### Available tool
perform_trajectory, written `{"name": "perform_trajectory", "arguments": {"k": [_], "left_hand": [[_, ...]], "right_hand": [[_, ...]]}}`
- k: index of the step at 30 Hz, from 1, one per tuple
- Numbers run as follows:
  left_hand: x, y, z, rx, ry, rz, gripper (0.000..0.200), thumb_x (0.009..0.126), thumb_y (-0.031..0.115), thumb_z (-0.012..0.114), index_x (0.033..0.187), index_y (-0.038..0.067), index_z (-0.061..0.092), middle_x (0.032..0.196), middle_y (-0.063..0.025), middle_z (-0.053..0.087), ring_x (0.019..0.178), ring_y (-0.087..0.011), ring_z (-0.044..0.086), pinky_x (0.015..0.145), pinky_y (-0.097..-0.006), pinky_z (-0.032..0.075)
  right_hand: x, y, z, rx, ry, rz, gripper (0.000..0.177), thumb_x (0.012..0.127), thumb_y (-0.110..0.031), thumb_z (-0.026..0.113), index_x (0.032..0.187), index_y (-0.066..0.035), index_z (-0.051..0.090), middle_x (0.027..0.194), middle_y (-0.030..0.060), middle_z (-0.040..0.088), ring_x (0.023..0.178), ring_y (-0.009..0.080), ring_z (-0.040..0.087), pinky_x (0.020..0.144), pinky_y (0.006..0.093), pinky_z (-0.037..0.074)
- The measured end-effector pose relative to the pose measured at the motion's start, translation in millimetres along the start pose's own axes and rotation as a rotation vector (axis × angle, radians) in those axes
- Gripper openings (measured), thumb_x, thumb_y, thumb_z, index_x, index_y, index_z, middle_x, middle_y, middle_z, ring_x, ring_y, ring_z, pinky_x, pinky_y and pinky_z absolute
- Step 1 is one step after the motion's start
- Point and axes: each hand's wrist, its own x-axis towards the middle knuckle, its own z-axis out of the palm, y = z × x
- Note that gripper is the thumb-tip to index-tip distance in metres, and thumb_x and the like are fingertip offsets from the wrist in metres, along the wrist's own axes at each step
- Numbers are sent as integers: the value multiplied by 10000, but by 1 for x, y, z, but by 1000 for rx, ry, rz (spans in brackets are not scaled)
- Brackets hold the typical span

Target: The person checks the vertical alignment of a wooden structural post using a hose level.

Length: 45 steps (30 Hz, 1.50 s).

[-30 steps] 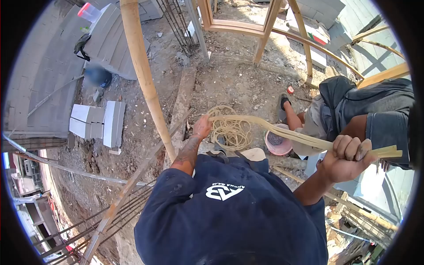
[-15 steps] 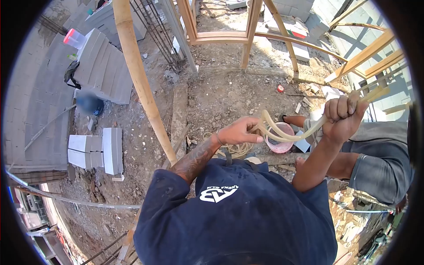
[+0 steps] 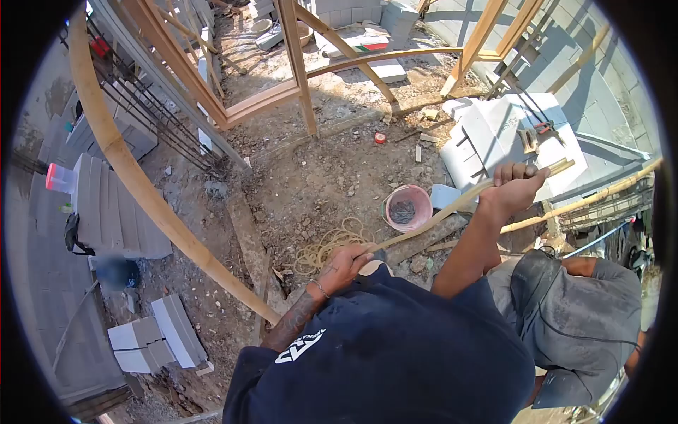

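A pale, see-through hose runs in a nearly straight line between my two hands. My left hand is closed around it low, just in front of my navy shirt. Higher and to the right, my right hand grips the hose near its end, and a doubled-looking tip sticks out past the fist. On the dirt beyond my left hand lies a loose heap of coiled hose. Close behind the stretched hose stands a pink bucket with small dark pieces in it.
A person in grey bends close by on my right. A bamboo pole slants across the left side. Wooden frames stand ahead. Light blocks lie at left, pliers on white blocks at right, red tape on the ground.
The hose's loops between my hands have straightened out. My left hand, extended before, now wraps the hose nearer my body. My view has swung to the right; the person in grey is bent lower.
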Motion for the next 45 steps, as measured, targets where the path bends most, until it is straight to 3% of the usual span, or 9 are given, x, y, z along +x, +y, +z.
{"name": "perform_trajectory", "arguments": {"k": [7, 12, 21, 26, 35, 37, 40, 44, 45], "left_hand": [[-17, -28, -2, 130, 21, -42, 202, 840, 191, 528, 873, 5, 600, 757, -188, 560, 718, -358, 536, 650, -410, 416], [-39, -83, -1, 198, -143, -272, 276, 861, 261, 488, 934, 11, 581, 878, -206, 582, 867, -383, 537, 756, -432, 418], [-58, -163, -3, 216, -113, -552, 423, 850, 351, 504, 1081, -2, 548, 1035, -219, 569, 1002, -374, 515, 857, -412, 404], [-77, -203, -9, 288, -94, -555, 467, 837, 369, 517, 1113, -6, 538, 1095, -223, 549, 1057, -368, 492, 890, -407, 391], [-117, -210, -14, 341, 127, -721, 411, 803, 323, 535, 1087, 28, 566, 1087, -212, 556, 1040, -360, 507, 889, -421, 402], [-116, -201, -17, 505, 179, -829, 359, 805, 307, 525, 1060, 59, 579, 1073, -212, 561, 1019, -352, 520, 869, -435, 412], [-122, -220, -18, 584, 310, -792, 319, 804, 291, 523, 1039, 86, 585, 1089, -206, 555, 1017, -348, 522, 852, -445, 419], [-128, -221, -17, 517, 352, -932, 309, 810, 287, 525, 1039, 86, 575, 1117, -198, 539, 1030, -331, 515, 859, -432, 418], [-132, -234, -13, 414, 372, -917, 305, 811, 282, 548, 1037, 78, 547, 1031, -196, 557, 945, -355, 531, 808, -427, 429]], "right_hand": [[-8, -7, -19, 12, -89, 31, 375, 932, -395, 363, 671, -132, 308, 495, -41, 197, 382, 72, 168, 352, 232, 151], [-10, -20, -16, -11, -59, -31, 367, 932, -385, 367, 671, -133, 312, 496, -43, 187, 395, 74, 158, 360, 228, 158], [-15, -20, -7, -35, -93, -69, 377, 929, -396, 369, 671, -126, 318, 500, -42, 205, 395, 73, 174, 363, 226, 158], [-15, -20, 4, -11, -114, -79, 374, 910, -398, 403, 666, -127, 320, 507, -39, 205, 398, 76, 171, 363, 227, 151], [-22, -13, 16, -33, -134, -29, 354, 911, -382, 393, 670, -132, 320, 503, -37, 189, 399, 73, 166, 366, 228, 136], [-22, -14, 20, -29, -130, -27, 351, 911, -378, 397, 673, -132, 319, 505, -38, 190, 400, 73, 167, 368, 228, 136], [-19, -17, 19, -24, -131, -28, 356, 912, -381, 390, 664, -136, 319, 499, -39, 194, 397, 73, 161, 364, 228, 134], [-7, -27, 12, -33, -102, -68, 362, 911, -382, 363, 646, -140, 313, 486, -34, 194, 393, 82, 146, 358, 229, 128], [-6, -31, 11, -46, -62, -99, 365, 909, -383, 355, 640, -141, 311, 482, -32, 193, 392, 87, 141, 355, 230, 126]]}}
